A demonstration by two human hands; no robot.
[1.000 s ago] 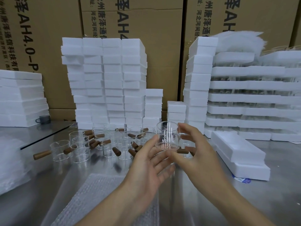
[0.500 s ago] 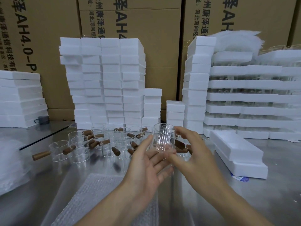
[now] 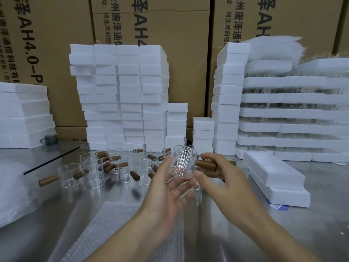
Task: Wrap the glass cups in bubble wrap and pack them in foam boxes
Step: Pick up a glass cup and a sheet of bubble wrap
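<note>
A clear glass cup (image 3: 182,163) with a brown wooden handle is held tilted above the table, handle pointing right. My right hand (image 3: 224,180) grips it, fingers curled over the handle and thumb at the cup's base. My left hand (image 3: 166,193) lies palm-up with straight fingers touching the cup's left side and underside. A bubble wrap sheet (image 3: 117,225) lies flat on the steel table below my forearms. A low foam box (image 3: 273,174) lies to the right. Several more glass cups (image 3: 94,171) with wooden handles stand behind my hands.
Tall stacks of white foam boxes (image 3: 120,91) line the back, with layered foam trays of glassware (image 3: 283,114) at right and cardboard cartons behind. A heap of bubble wrap (image 3: 13,188) and a glass pane (image 3: 52,156) sit at left, with a grey mug (image 3: 50,138) behind the pane.
The cup has tilted and turned between my hands, so its wooden handle now shows under my right fingers. My left hand stays open under it.
</note>
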